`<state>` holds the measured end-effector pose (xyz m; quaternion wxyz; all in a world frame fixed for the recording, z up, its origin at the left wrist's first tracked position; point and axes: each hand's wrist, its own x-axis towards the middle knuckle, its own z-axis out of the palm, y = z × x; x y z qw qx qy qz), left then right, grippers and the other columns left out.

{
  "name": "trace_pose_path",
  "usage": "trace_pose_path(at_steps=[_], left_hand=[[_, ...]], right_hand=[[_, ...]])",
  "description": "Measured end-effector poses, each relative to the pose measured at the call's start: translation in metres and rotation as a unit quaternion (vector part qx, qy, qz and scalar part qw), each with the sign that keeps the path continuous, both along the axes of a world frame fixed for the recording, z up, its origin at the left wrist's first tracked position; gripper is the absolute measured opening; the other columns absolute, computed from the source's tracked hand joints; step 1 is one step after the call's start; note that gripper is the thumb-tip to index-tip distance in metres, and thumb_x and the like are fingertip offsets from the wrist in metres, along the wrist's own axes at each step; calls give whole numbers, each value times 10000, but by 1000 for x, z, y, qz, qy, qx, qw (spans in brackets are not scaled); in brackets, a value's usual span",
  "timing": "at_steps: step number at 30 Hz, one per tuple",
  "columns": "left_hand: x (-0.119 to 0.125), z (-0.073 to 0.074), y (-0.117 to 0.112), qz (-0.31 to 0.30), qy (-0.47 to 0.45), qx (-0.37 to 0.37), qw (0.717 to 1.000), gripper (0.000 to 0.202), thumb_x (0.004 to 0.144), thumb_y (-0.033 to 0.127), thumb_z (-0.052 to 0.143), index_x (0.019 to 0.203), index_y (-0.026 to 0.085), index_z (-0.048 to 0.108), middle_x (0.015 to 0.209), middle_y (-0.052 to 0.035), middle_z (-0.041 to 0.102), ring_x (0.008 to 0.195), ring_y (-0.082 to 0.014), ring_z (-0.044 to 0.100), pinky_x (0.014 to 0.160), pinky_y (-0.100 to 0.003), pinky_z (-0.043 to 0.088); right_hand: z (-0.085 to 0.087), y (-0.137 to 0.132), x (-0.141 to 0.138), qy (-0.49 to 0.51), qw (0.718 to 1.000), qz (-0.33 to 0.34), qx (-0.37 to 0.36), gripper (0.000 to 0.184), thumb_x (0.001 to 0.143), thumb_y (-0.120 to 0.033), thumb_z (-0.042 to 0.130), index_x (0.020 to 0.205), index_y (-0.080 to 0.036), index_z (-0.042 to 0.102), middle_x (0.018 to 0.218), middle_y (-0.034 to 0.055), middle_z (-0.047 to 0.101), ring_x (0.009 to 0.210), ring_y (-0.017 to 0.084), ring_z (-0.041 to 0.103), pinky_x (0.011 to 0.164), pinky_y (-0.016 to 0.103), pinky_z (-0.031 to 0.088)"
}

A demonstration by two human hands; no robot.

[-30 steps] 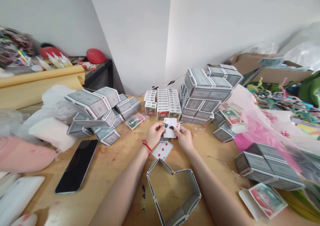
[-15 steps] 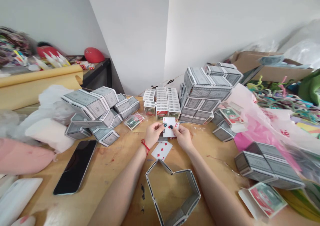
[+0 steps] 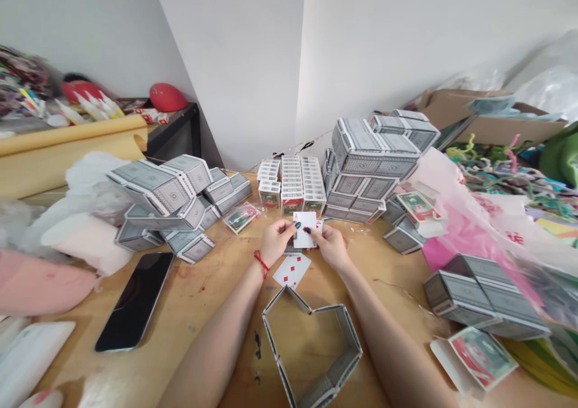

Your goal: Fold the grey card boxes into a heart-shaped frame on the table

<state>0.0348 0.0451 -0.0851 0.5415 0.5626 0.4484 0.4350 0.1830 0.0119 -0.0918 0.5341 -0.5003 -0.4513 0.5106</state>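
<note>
Between my two hands are playing cards, with an ace of diamonds (image 3: 305, 221) facing up on top. My left hand (image 3: 276, 241) pinches its left edge, thumb on the face. From the right side my right hand (image 3: 333, 245) grips the cards the same way, and another red card's corner shows beside its thumb. Below them a diamond card (image 3: 292, 271) lies face up on the table. Nearer to me, between my forearms, stands a heart-like open frame (image 3: 350, 336) folded from grey-backed cards.
Blocks built of grey-backed cards stand at left (image 3: 156, 185) and right (image 3: 374, 149). Rows of small card boxes (image 3: 292, 182) stand behind my hands. A black phone (image 3: 135, 302) lies on the left, an open card box (image 3: 483, 357) at front right. Pink plastic bags (image 3: 451, 197) cover the right side.
Both hands keep the same grip on the cards in nearly the same spot. The view has shifted very slightly; little else differs.
</note>
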Motion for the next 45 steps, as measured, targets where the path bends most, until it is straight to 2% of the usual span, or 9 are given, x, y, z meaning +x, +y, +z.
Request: trace_pose_path(at_steps=[21, 28, 37, 41, 45], left_hand=[[-1, -6, 3, -7, 33, 36, 999, 275, 729, 412, 574, 665, 146, 556, 593, 7, 546, 530, -95, 482, 489, -204, 387], [-2, -8, 3, 45, 79, 98, 991, 247, 766, 380, 539, 660, 157, 538, 601, 7, 546, 551, -102, 494, 524, -209, 387], [-3, 1, -5, 99, 177, 194, 960, 179, 788, 300, 504, 676, 170, 556, 672, -24, 612, 643, -133, 562, 605, -232, 417], [-2, 2, -7, 105, 184, 204, 956, 181, 792, 305, 507, 688, 171, 571, 679, -23, 619, 644, -130, 557, 624, -235, 421], [-2, -1, -5, 106, 134, 180, 969, 199, 786, 317, 520, 681, 160, 583, 619, -3, 598, 575, -105, 535, 567, -207, 406]], right_hand=[[0, 0, -1, -14, 1000, -11, 1, 310, 663, -468, 643, 682, -161, 604, 529, 7, 611, 449, 133, 522, 438, 245, 408], [-2, 4, 6, 5, 999, 2, 38, 230, 708, -398, 605, 766, -182, 661, 744, 22, 667, 636, 156, 575, 624, 274, 456], [-1, 1, 5, -34, 996, 16, 79, 207, 760, -277, 539, 879, -189, 683, 863, 31, 694, 813, 194, 615, 758, 310, 462], [-5, 2, 3, -16, 998, 7, 66, 211, 744, -317, 565, 874, -195, 678, 880, 38, 700, 824, 218, 634, 774, 352, 486], [-9, 3, 3, 21, 999, 15, 47, 241, 721, -385, 600, 867, -210, 678, 873, 39, 705, 834, 234, 644, 793, 381, 502]])
